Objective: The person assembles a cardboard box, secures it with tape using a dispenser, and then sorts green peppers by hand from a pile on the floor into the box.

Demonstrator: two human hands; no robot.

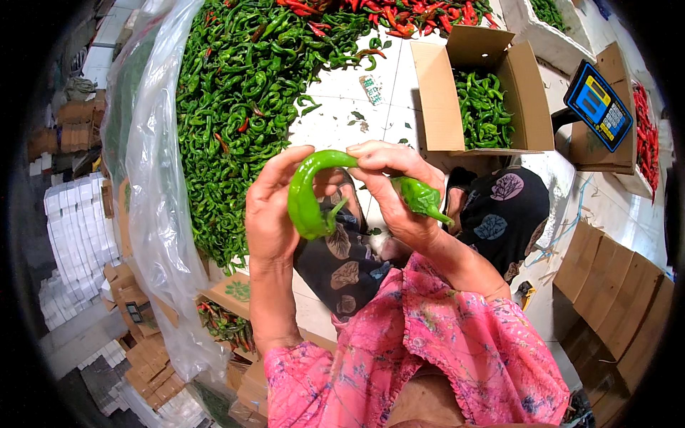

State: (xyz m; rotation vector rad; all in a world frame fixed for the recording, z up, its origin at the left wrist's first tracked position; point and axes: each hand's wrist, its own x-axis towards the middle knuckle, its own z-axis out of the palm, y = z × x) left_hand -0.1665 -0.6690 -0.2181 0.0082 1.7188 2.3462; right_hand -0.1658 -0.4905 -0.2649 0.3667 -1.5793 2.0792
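A curved green chili pepper (303, 187) is held up between my two hands, its stem end hanging down toward me. My left hand (267, 200) curls around its bent side, thumb and fingers against it. At the other end, the fingertips of my right hand (401, 198) pinch the pepper's tip. A second green pepper (420, 195) is tucked in the right palm, its stem pointing outward past the wrist. Beyond the hands, a large heap of green peppers (235, 107) covers the floor, and a cardboard box (436, 96) stands with its flaps spread and green peppers (483, 109) inside.
Red peppers (412, 13) lie at the heap's far edge. A scale display (599, 104) rises right of the box. Clear plastic sheeting (155, 176) borders the heap at left. Folded cardboard (610, 289) stands at right; a box of mixed peppers (227, 326) sits lower left.
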